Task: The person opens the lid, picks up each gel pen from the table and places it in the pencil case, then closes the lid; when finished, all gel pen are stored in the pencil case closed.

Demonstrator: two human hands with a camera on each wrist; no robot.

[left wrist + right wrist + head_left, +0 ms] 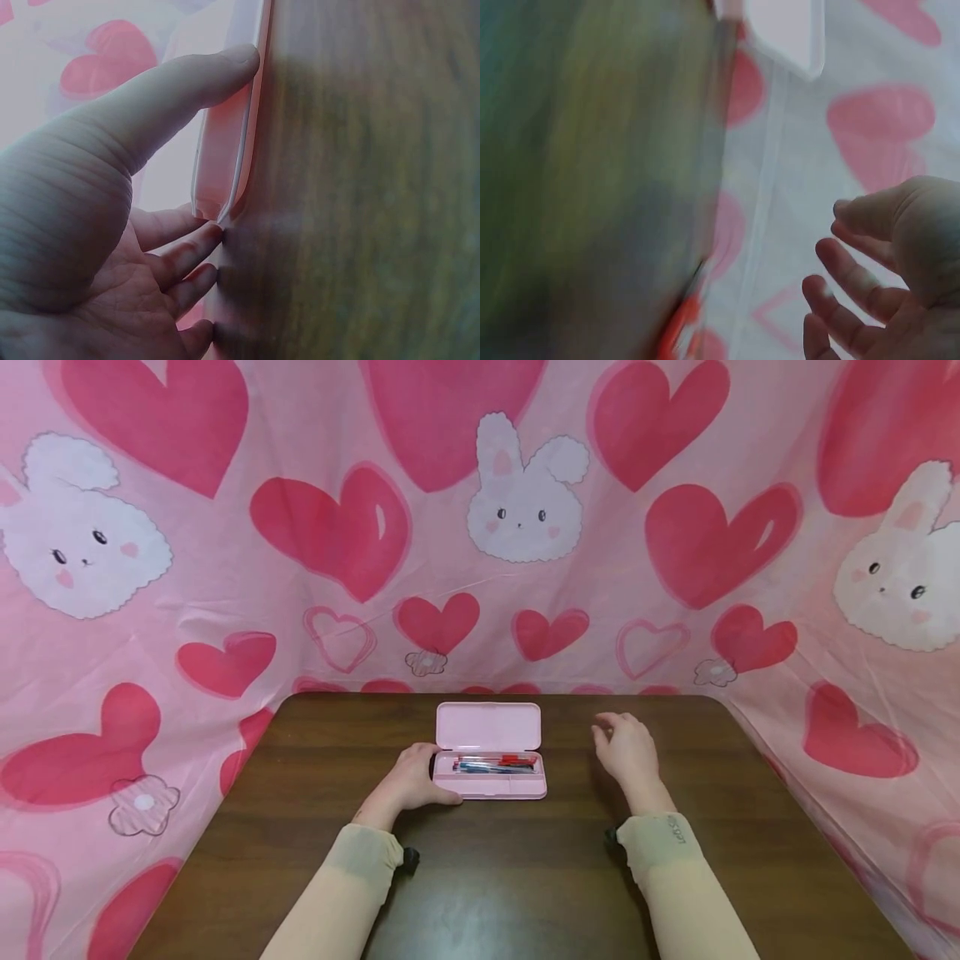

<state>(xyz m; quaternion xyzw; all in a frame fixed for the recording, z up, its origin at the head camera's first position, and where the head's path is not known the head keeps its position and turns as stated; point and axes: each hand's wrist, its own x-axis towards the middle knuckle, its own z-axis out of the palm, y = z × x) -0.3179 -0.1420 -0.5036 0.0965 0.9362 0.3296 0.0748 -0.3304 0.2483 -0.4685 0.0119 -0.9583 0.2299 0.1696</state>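
Observation:
A pink pencil case (489, 794) lies on the table with its lid (487, 727) raised at the back. Several pens (495, 765), red and blue among them, lie in the rear compartment. My left hand (411, 778) holds the case's left end, thumb along the front side and fingers around the end. In the left wrist view the thumb (202, 79) presses on the case wall (225, 154). Over the table, to the right of the case and apart from it, hovers my right hand (628, 752). Its fingers (855, 274) are loosely bent around nothing.
Dark wood table (480, 885) spreads around the case. A pink cloth with hearts and rabbits (525, 493) hangs behind and on both sides. At the right wrist view's lower edge lies a red-orange thing with a dark pointed tip (679, 322).

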